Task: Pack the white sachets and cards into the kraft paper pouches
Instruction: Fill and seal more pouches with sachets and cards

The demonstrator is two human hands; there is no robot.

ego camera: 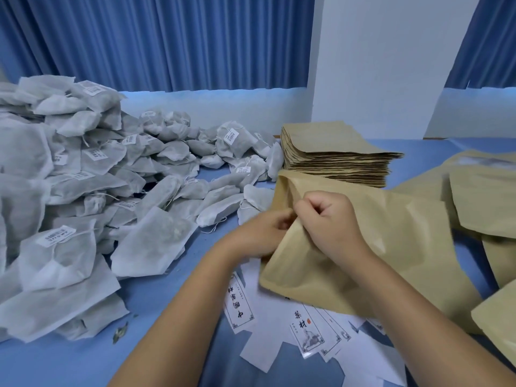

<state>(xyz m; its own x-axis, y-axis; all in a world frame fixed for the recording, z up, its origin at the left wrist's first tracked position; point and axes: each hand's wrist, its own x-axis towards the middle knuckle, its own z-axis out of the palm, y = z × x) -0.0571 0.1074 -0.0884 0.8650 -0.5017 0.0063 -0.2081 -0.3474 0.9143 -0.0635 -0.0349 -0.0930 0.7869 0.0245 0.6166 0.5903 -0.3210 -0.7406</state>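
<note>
Centre: one kraft pouch (363,241), lifted off the table and lying across the middle of my view, with its mouth turned left toward the sachets. The left hand (265,233) and right hand (326,219) meet at that mouth edge. Each has its fingers curled in tight and pinches the paper between thumb and fingertips; I read this as one hand on each wall, working the two apart. The mouth gapes only a little near its far corner, and I see no sachet or card inside. Below the pouch, partly covered by it, the cards (307,331) are fanned loosely on the blue table cover (167,317), some printed side up and some blank. To the left, well apart from the hands, the white sachets (83,177) form a large heap that thins out toward the centre; many carry barcode labels and strings. Behind the hands stands a tall stack of flat pouches (335,152), evidently unused. At the right edge lie several loose pouches (488,196), overlapping; I cannot tell whether they are filled. My judgement: the task is at an early stage. This pouch is being opened and has yet to be filled, and the size of the heap and the stack suggests most of the packing remains.
</note>
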